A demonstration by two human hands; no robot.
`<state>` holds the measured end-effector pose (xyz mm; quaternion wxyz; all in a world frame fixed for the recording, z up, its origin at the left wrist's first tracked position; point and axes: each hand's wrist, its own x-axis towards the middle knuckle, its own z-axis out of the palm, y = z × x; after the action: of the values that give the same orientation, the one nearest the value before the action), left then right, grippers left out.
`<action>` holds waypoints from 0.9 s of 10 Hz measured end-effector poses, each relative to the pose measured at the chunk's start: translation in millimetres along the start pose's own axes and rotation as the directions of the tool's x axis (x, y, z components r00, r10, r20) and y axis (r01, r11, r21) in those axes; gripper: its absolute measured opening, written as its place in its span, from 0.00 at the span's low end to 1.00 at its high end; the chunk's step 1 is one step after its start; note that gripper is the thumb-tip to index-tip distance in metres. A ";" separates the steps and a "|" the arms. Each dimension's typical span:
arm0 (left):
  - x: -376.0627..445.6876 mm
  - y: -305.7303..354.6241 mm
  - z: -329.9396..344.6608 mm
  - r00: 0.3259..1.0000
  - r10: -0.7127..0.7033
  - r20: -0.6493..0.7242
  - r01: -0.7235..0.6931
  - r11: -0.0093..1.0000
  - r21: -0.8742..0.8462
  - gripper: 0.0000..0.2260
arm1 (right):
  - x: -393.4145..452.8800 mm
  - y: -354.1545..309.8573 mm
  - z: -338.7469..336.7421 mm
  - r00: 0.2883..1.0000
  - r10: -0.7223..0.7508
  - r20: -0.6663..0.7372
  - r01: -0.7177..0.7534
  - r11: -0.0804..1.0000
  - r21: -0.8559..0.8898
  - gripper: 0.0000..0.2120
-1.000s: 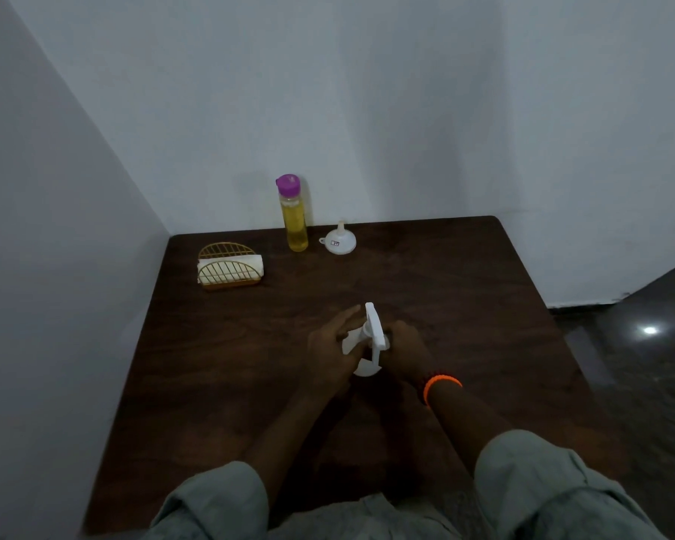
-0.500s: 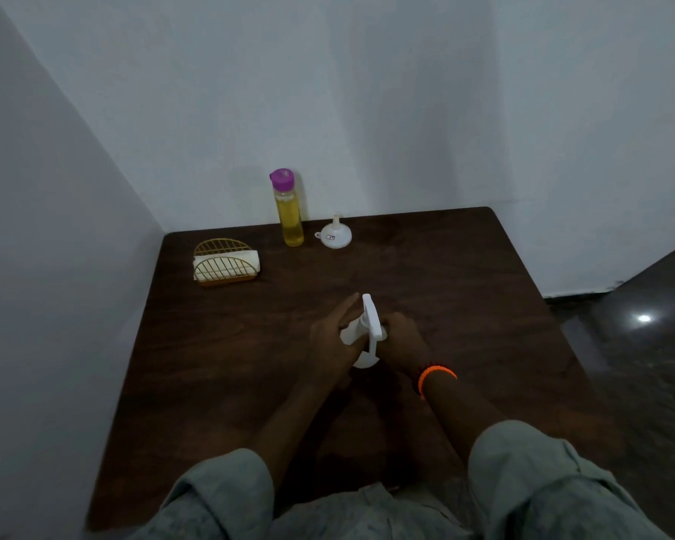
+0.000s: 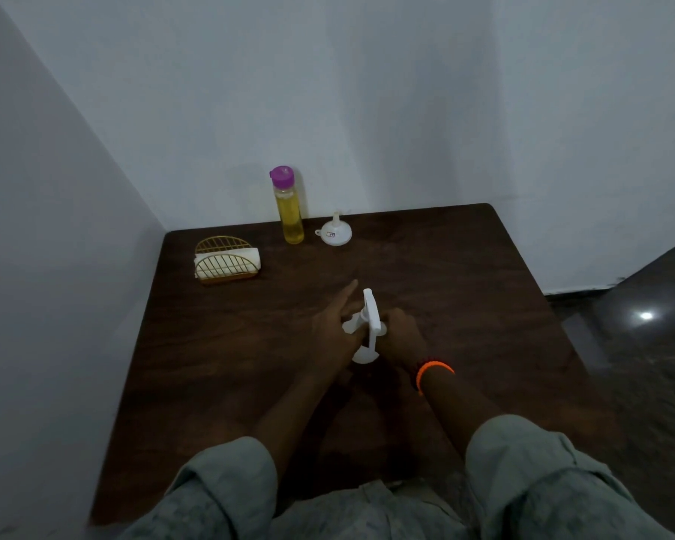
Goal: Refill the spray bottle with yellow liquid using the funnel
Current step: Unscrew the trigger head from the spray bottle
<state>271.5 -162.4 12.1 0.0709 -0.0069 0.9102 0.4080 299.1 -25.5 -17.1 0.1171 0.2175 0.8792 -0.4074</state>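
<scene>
Left sleeve [image 3: 227,489]: grey-green cloth, pushed up and bunched, lower left of frame | right sleeve [image 3: 530,473]: same cloth, rolled and creased, lower right | right wrist: bright orange band [image 3: 434,371] beside a dark beaded one | forearms bare

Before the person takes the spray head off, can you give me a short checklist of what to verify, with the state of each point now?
1. Spray bottle held: ok, the left hand and the right hand are both on it, mid-table.
2. Spray head loosened or off: cannot tell, the hands cover the neck.
3. Funnel ready: ok, it stands mouth down at the back of the table, untouched.
4. Yellow liquid bottle ready: ok, upright beside the funnel, purple cap closed.
5. Napkin holder clear of the work: ok, far left.
</scene>
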 end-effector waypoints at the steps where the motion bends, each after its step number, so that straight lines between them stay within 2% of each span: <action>1: -8.1 -14.1 -7.2 0.949 0.274 0.157 -0.234 0.944 -0.233 0.30 | 0.9 1.6 1.6 1.000 0.004 0.007 -0.004 1.000 -0.001 0.11; 2: -14.8 -25.0 -12.4 0.942 0.333 0.031 -0.319 0.923 -0.216 0.28 | 0.2 3.5 1.6 1.000 -0.008 -0.001 0.008 1.000 -0.029 0.15; 3: -19.1 -14.2 -14.3 0.957 0.288 0.025 -0.278 0.940 -0.200 0.27 | 0.8 3.7 1.1 1.000 0.000 0.013 0.001 1.000 -0.023 0.17; 5: -14.4 2.3 -17.7 0.954 0.260 0.147 -0.207 0.931 -0.302 0.27 | 2.5 1.4 0.8 1.000 0.018 0.008 -0.018 1.000 -0.024 0.13; 8: -13.1 17.0 -27.9 0.954 0.225 0.199 -0.159 0.940 -0.301 0.32 | -1.2 -2.6 -0.7 0.998 0.070 -0.003 -0.070 0.996 -0.050 0.16; 9: -4.7 24.2 -35.1 0.954 0.246 0.170 -0.192 0.939 -0.284 0.30 | -2.9 -2.6 0.8 0.999 0.035 0.003 -0.035 0.999 -0.017 0.27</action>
<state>270.1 -172.6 53.8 0.1157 0.1272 0.8307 0.5296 300.3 -28.5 -14.7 0.1278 0.2309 0.8786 -0.3981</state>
